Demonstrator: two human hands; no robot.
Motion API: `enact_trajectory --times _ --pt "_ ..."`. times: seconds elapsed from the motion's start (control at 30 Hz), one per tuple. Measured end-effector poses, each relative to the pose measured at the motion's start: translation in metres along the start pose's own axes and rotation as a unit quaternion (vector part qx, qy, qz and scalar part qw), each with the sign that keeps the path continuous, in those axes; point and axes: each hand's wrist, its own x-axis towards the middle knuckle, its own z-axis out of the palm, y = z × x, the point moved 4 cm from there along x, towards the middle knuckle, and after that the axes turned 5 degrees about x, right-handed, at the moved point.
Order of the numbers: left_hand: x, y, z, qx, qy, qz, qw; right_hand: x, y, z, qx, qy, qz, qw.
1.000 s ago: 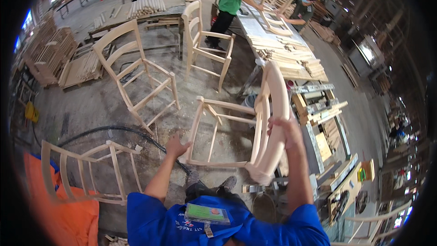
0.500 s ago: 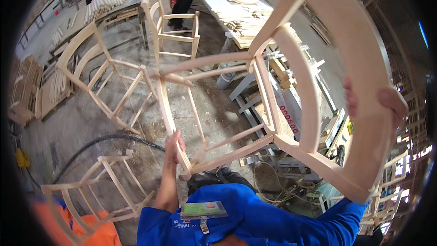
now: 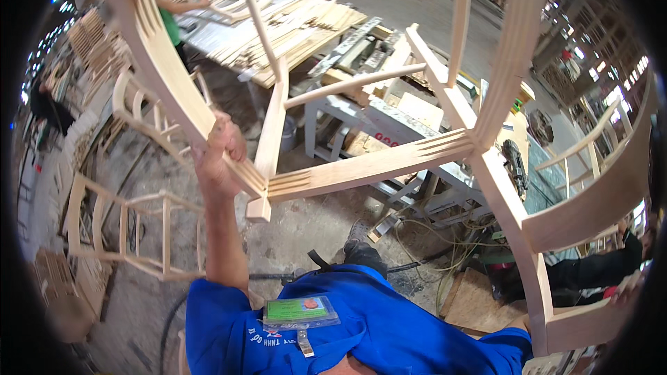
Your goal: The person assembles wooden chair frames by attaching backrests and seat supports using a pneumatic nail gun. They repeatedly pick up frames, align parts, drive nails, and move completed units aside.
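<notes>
In front of me I hold up a bare wooden chair frame (image 3: 368, 167), tilted, with its seat rails and thin rungs pointing up and away. My left hand (image 3: 222, 149) is closed around a grooved seat rail, close to the corner joint at the left. At the far right, the curved backrest slats come toward the picture's rim. My right hand (image 3: 627, 287) shows only in part there, its fingers over the edge of the lowest slat; the chair back hides much of that forearm.
Other chair frames (image 3: 165, 236) stand on the floor at left. Beyond the chair are a grey workbench (image 3: 410, 140) with tools and a table (image 3: 201, 40) stacked with wooden strips, where people work. A person in dark clothing (image 3: 594, 274) is close at right. Hoses lie near my feet.
The chair frame has been turned, its seat swinging upward and its back dropping at right. My left hand has risen with it, my right has gone lower. The view has shifted rightward.
</notes>
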Motion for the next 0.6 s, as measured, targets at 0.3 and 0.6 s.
enact_trajectory --times 0.3,0.6 --pt "0.129 -0.168 0.222 -0.039 -0.152 -0.055 0.986 0.02 0.0 -0.118 0.064 0.115 0.017 0.991" --pt "0.194 -0.293 0.325 0.04 -0.178 -0.157 0.971 0.058 -0.022 -0.218 0.108 0.144 0.04 0.983"
